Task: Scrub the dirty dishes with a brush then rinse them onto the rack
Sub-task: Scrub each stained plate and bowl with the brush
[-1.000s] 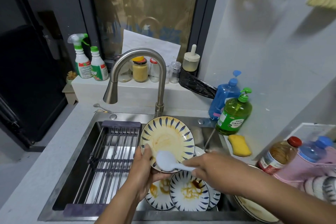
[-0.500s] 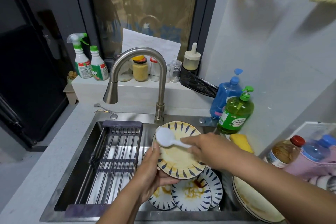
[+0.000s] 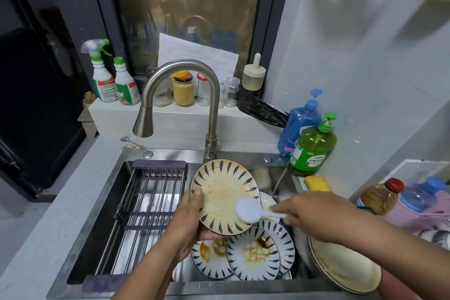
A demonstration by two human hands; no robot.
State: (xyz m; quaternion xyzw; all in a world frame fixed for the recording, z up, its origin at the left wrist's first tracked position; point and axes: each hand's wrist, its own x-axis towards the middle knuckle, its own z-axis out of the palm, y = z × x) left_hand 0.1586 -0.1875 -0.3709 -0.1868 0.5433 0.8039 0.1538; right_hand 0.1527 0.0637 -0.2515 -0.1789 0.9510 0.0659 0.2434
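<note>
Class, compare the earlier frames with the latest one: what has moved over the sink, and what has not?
The brush swept from the lower middle of the held plate up to its top left edge, then down to its lower right rim. The right hand kept its grip on the brush; the left hand kept holding the plate. The dirty plates in the sink and the rack stayed put.

Dim indoor light, wide-angle warp, blurry edges.

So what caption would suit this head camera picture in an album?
Left hand tilts a stained plate over the sink while right hand scrubs with a white brush.
</note>
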